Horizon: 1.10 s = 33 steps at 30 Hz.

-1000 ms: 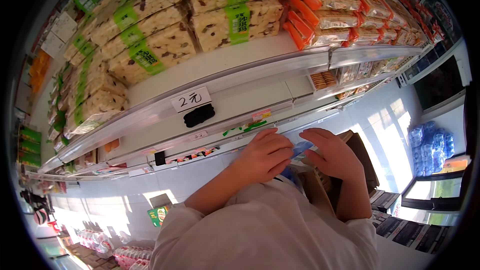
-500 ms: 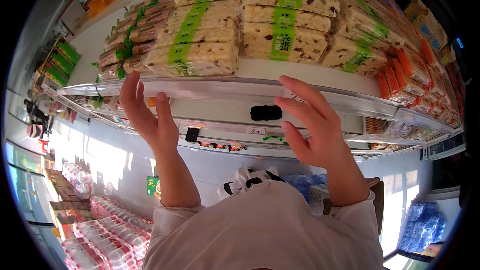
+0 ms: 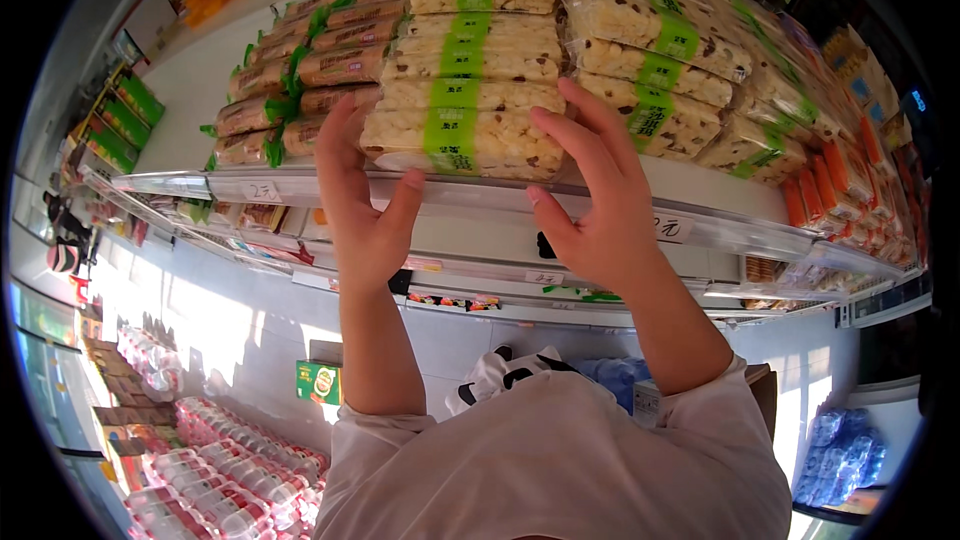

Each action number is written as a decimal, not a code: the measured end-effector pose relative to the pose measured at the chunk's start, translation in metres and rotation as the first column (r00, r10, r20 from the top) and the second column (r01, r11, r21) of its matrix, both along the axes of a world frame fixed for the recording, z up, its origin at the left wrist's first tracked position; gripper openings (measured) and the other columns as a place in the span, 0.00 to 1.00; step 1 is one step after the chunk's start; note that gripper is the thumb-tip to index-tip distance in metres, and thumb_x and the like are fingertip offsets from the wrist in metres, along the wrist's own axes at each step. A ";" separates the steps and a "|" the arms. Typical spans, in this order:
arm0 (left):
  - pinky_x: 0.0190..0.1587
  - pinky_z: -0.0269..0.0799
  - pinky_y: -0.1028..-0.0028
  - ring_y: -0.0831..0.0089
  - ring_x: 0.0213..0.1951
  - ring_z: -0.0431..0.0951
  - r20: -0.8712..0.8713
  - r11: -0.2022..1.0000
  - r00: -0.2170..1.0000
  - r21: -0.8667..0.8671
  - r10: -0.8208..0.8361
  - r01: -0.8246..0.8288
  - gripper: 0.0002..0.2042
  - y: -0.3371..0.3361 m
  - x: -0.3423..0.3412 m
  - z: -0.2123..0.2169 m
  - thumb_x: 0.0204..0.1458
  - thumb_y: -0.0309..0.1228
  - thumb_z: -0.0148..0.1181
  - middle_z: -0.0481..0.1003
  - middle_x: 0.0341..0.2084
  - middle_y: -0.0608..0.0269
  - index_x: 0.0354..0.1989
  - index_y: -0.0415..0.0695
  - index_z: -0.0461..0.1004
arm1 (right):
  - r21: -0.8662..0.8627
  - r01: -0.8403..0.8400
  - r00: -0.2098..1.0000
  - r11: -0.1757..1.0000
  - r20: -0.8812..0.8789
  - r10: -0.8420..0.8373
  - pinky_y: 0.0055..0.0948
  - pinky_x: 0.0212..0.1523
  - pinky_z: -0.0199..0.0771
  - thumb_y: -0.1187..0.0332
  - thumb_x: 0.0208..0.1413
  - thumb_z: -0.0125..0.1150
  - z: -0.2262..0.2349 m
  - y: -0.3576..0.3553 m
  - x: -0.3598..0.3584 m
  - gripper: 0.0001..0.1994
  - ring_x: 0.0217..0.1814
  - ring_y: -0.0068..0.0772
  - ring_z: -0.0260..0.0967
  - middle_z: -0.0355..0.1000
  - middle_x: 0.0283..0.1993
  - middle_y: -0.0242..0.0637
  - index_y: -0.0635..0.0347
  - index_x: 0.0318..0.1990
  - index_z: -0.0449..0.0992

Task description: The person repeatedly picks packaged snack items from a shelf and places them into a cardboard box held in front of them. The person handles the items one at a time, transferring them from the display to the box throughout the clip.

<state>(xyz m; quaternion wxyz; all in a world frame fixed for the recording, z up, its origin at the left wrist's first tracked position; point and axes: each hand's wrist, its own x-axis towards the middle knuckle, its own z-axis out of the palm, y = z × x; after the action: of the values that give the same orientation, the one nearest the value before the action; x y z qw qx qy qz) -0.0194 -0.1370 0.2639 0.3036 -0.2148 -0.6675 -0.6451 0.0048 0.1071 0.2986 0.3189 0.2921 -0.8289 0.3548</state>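
A stack of clear-wrapped sachima packs (image 3: 505, 138), pale with dark bits and a green band, sits near the front edge of the shelf. At its left side is my left hand (image 3: 362, 205), fingers apart and thumb in front of the shelf lip. My right hand (image 3: 603, 202) stands at the stack's right side with spread fingers, the fingertips at the wrap of the lower packs. Whether either hand presses on the packs I cannot tell. More sachima packs (image 3: 650, 75) are piled just to the right.
Brown rolls with green ties (image 3: 340, 67) lie left of the stack, and orange packets (image 3: 835, 180) stand at the far right. A clear price strip (image 3: 720, 225) runs along the shelf front. Bottle packs (image 3: 220, 470) and a green box (image 3: 318, 381) are on the floor behind.
Both hands have moved up and forward from in front of the shelf edge to the two sides of the stack. The view has shifted, so the shelf goods appear further right.
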 end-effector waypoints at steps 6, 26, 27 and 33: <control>0.77 0.58 0.58 0.56 0.72 0.67 -0.201 0.993 0.976 -0.058 0.085 -0.098 0.38 -0.004 -0.007 -0.021 0.52 0.15 0.67 0.67 0.69 0.47 0.74 0.35 0.58 | -0.101 -0.012 0.996 0.995 -0.090 0.003 0.40 0.58 0.82 0.82 0.44 0.73 -0.010 0.004 -0.003 0.33 0.63 0.51 0.75 0.68 0.69 0.48 0.55 0.63 0.77; 0.58 0.80 0.59 0.53 0.57 0.80 -0.227 0.951 0.939 0.111 -0.258 0.288 0.59 0.082 0.045 -0.027 0.38 0.50 0.88 0.72 0.60 0.34 0.77 0.47 0.55 | -0.543 -0.344 0.866 0.766 0.133 0.483 0.44 0.76 0.60 0.85 0.48 0.66 -0.007 0.099 0.085 0.36 0.79 0.50 0.62 0.65 0.74 0.57 0.68 0.69 0.68; 0.58 0.80 0.60 0.53 0.56 0.80 -0.141 0.942 0.944 0.112 -0.300 0.316 0.59 0.095 0.054 -0.033 0.38 0.51 0.88 0.73 0.59 0.33 0.77 0.47 0.55 | -0.560 -0.308 0.869 0.769 0.163 0.466 0.44 0.76 0.60 0.84 0.49 0.66 -0.012 0.107 0.094 0.35 0.78 0.50 0.62 0.65 0.73 0.56 0.67 0.69 0.68; 0.61 0.75 0.63 0.59 0.57 0.79 0.181 0.784 0.772 0.279 -0.610 0.554 0.50 0.167 0.085 -0.062 0.48 0.46 0.84 0.76 0.56 0.42 0.72 0.34 0.59 | -0.511 -0.030 0.912 0.859 0.338 0.233 0.42 0.76 0.58 0.79 0.56 0.62 -0.044 0.160 0.158 0.34 0.76 0.44 0.60 0.61 0.75 0.52 0.67 0.73 0.63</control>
<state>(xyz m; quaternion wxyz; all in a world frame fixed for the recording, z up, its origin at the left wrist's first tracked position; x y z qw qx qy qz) 0.0658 0.0297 0.2023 0.0181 -0.2917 -0.5295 -0.7964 0.1624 0.2674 0.2551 0.1872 0.1815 -0.7340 0.6272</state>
